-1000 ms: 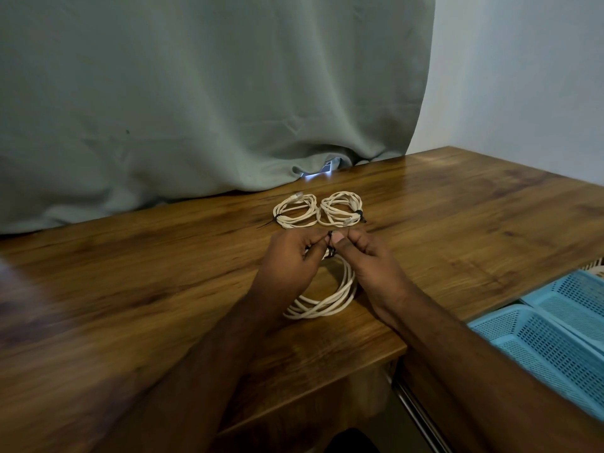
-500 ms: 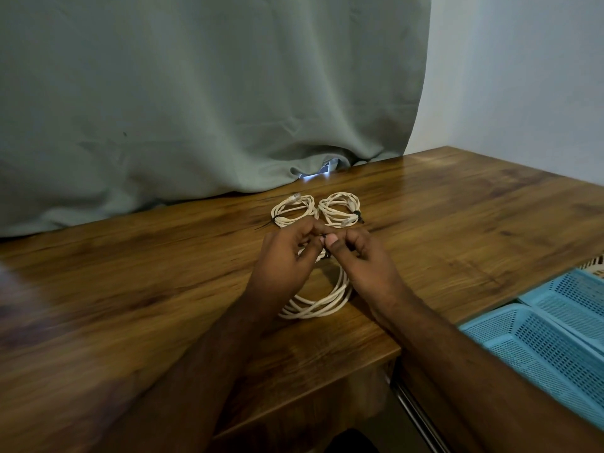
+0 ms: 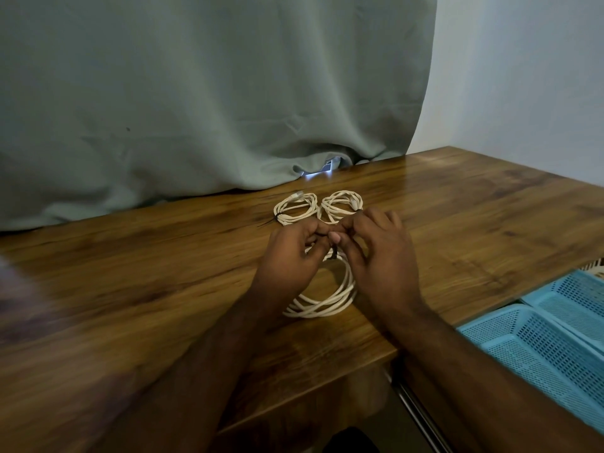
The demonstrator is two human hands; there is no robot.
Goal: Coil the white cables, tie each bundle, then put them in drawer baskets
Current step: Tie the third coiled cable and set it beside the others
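White cable coil (image 3: pixel 322 300) lies on the wooden table (image 3: pixel 457 223) near its front edge. I see my left hand (image 3: pixel 291 256) and right hand (image 3: pixel 379 253) pinching a dark tie (image 3: pixel 334 253) at its 12 o'clock. Two tied coils (image 3: pixel 318 207) sit just beyond. Blue baskets (image 3: pixel 555 338) lie at 4 o'clock.

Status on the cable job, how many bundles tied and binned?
Done: two coiled bundles lie tied on the table. In hand: left hand and right hand pinch a dark tie on the third coil. Left: nothing visibly moved to the blue baskets.
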